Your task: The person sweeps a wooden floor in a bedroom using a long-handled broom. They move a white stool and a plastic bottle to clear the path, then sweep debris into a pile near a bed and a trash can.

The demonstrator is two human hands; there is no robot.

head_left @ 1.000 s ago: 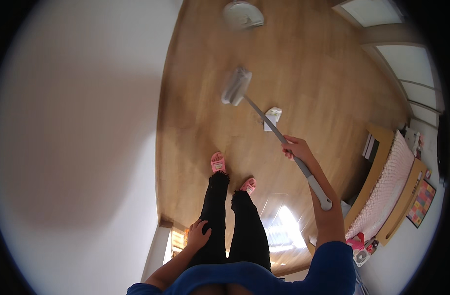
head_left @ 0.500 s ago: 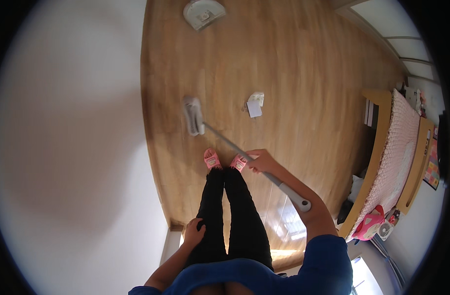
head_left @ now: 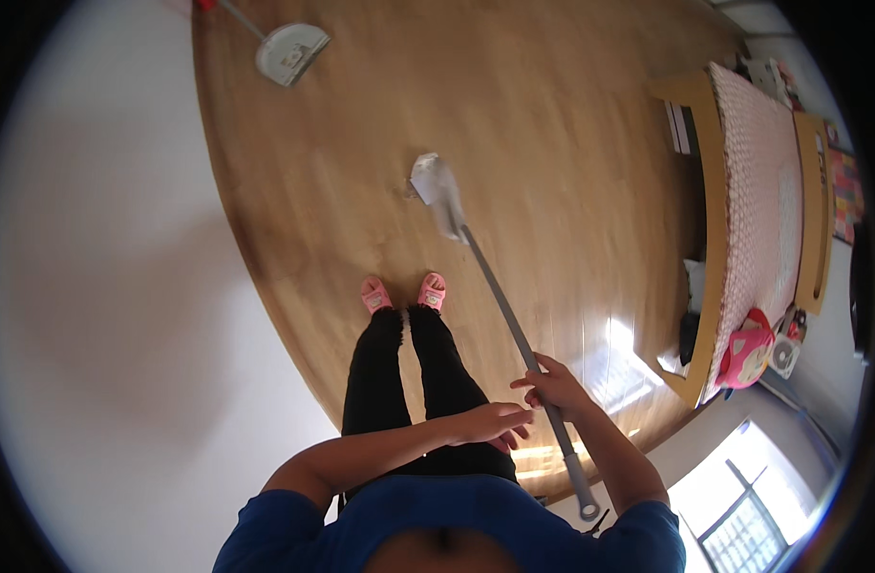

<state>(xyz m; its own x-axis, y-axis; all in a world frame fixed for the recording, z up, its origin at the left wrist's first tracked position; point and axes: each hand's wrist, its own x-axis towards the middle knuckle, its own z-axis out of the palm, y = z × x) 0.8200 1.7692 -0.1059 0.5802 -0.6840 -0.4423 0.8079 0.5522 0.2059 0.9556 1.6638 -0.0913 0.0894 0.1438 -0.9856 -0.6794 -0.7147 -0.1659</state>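
Mop point(head_left: 495, 277) runs from the floor ahead up through the right hand point(head_left: 553, 387), whose fingers wrap its handle. Left hand point(head_left: 492, 421) lies just beside, fingers loosely together, reaching toward the handle.

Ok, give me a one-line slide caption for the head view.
Standing on a wooden floor, right hand grips a grey mop handle, left hand reaching across beside it.

From where I'm watching, the floor point(head_left: 571, 124) looks like smooth wood planks with a light sheen, glossy where sunlight hits just right of the mop handle point(head_left: 514, 325). That handle reads as matt grey metal or plastic, can't tell which. The mop head point(head_left: 437, 191) at its far end looks like soft pale cloth. Right of the handle, the bed point(head_left: 757, 201) has a wooden frame and patterned fabric cover.
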